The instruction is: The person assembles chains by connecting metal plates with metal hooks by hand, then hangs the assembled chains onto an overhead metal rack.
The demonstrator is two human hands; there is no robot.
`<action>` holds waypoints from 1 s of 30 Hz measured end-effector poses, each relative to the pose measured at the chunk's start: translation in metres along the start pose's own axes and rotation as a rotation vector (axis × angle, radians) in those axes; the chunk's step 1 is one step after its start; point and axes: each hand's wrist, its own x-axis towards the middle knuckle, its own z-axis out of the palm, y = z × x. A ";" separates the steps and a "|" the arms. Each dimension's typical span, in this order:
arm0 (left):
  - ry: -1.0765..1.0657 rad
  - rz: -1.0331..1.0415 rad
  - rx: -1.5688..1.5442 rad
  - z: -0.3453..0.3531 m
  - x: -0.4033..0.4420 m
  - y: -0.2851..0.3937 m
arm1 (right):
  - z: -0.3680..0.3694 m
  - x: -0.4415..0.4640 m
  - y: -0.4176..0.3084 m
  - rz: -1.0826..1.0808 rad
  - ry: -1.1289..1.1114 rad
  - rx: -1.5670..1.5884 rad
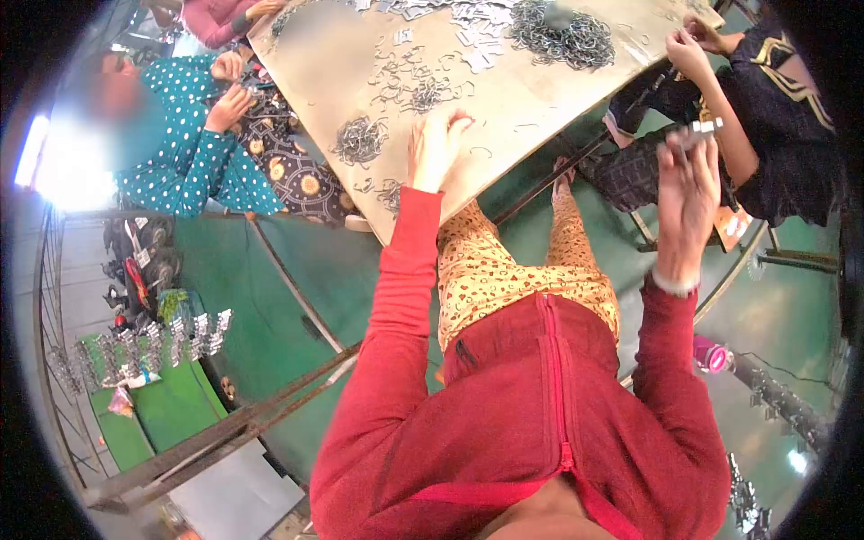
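My left hand [435, 148] is over the near part of the tabletop, its fingers bent but apart, with nothing visible in them. Beside it lie a heap of metal rings [360, 139] and a looser scatter of bent wire rings [430, 92]. One single wire ring [481, 151] rests to its right. My right hand [688, 193] is raised off the table's right side, palm toward me and blurred. At its fingertips it holds a small shiny metal piece [706, 126], whose exact kind I cannot make out.
The table [531, 103] carries flat metal plates [481, 36] and a large ring pile [562, 38] farther back. A person in dotted clothes [193, 135] works at left, another in black [778, 117] at right. Metal parts stand on a green board [175, 409] at lower left.
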 end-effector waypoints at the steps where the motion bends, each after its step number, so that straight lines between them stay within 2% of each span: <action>1: -0.027 -0.009 0.012 -0.007 0.003 0.006 | -0.006 -0.009 -0.005 0.013 -0.023 -0.008; 3: -0.090 -0.016 0.039 -0.016 0.010 0.010 | -0.020 -0.019 -0.013 -0.050 -0.023 -0.082; 6: -0.044 0.070 0.072 0.005 0.013 -0.002 | -0.021 -0.026 -0.034 -0.339 0.187 -0.283; 9: 0.014 0.129 0.016 0.035 0.018 0.024 | -0.019 -0.027 -0.051 -0.559 0.209 -0.269; 10: -0.003 0.099 -0.167 0.052 0.019 0.024 | -0.020 -0.031 -0.056 -0.558 0.197 -0.292; 12: -0.121 0.050 -0.113 0.081 0.035 0.025 | -0.010 -0.035 -0.056 -0.530 0.147 -0.266; 13: -0.201 -0.170 -0.269 0.085 0.034 0.042 | -0.002 -0.034 -0.052 -0.518 0.101 -0.238; 14: -0.196 -0.190 -0.290 0.095 0.041 0.037 | 0.005 -0.036 -0.046 -0.530 0.207 -0.240; 16: -0.143 -0.148 -0.248 0.132 0.043 0.024 | -0.009 -0.045 -0.039 -0.480 0.272 -0.211; 18: -0.074 -0.113 -0.184 0.161 0.050 0.005 | -0.036 -0.045 -0.027 -0.543 0.328 -0.612; 19: -0.033 -0.061 -0.114 0.168 0.051 -0.002 | -0.029 -0.041 -0.030 -0.420 0.263 -0.407; 20: 0.000 0.006 -0.044 0.173 0.050 -0.008 | -0.016 -0.036 -0.027 -0.444 0.293 -0.440; 21: 0.096 0.152 0.191 0.158 0.047 0.011 | -0.019 -0.033 -0.026 -0.422 0.299 -0.485; 24: 0.044 0.248 0.227 0.141 0.051 0.022 | -0.021 -0.029 -0.016 -0.351 0.234 -0.378; 27: -0.026 0.145 0.096 0.134 0.054 0.020 | -0.010 -0.032 -0.012 -0.310 0.233 -0.352; 30: -0.001 -0.119 -0.123 0.132 0.061 0.023 | -0.021 -0.030 0.001 -0.307 0.238 -0.306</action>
